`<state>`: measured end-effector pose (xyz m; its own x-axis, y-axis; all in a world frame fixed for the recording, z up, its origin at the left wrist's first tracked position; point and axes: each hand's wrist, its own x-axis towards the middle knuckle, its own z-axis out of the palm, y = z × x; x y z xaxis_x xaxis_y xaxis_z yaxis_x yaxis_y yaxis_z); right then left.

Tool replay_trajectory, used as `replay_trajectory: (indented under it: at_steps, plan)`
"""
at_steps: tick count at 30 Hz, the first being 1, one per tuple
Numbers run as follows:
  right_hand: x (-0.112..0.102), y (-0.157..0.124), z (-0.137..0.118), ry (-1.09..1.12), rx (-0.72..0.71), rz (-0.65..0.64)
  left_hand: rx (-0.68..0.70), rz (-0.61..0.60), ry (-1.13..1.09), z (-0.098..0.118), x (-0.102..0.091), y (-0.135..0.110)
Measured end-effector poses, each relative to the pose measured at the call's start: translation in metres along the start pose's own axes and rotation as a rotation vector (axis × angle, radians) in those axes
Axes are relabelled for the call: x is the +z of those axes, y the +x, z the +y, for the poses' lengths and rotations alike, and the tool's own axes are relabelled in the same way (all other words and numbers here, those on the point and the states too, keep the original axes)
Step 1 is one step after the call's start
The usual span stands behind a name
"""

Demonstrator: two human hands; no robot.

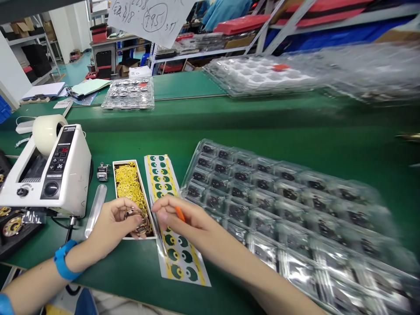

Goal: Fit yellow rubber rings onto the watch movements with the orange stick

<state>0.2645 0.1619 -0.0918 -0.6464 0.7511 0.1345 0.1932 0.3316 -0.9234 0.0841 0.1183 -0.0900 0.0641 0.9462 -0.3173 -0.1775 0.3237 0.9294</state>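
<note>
One left hand [114, 225], one right hand [182, 216], one tape dispenser [49, 170], one tally counter [103, 172], one pair of tweezers [160, 238].

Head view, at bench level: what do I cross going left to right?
Tape dispenser → tally counter → white box of yellow loops → green-and-yellow printed strip → clear blister tray of dark parts

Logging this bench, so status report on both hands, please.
Left hand holding gold ring over yellow-filled box. Right hand gripping tweezers above printed sheet. Nothing blocking.
</note>
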Motion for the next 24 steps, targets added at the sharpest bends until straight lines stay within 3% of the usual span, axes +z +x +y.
replay_trajectory:
  at_steps: [2,4,9,13,24]
  plan:
    - [0.001,-0.001,0.0,0.045,0.019,-0.112,-0.026,-0.053,0.019,0.002,0.0,-0.001]
    - [0.004,-0.003,-0.001,0.042,0.01,-0.144,-0.035,-0.081,0.052,0.003,0.0,-0.002]
    - [0.012,-0.005,-0.004,-0.095,-0.047,-0.095,0.013,-0.057,0.117,0.004,0.002,-0.002]
    - [0.015,-0.003,0.0,-0.032,-0.031,-0.12,0.013,-0.041,0.158,0.004,0.003,-0.002]
    - [0.008,-0.002,0.001,0.046,0.028,-0.152,-0.014,-0.109,-0.03,0.006,0.001,0.001]
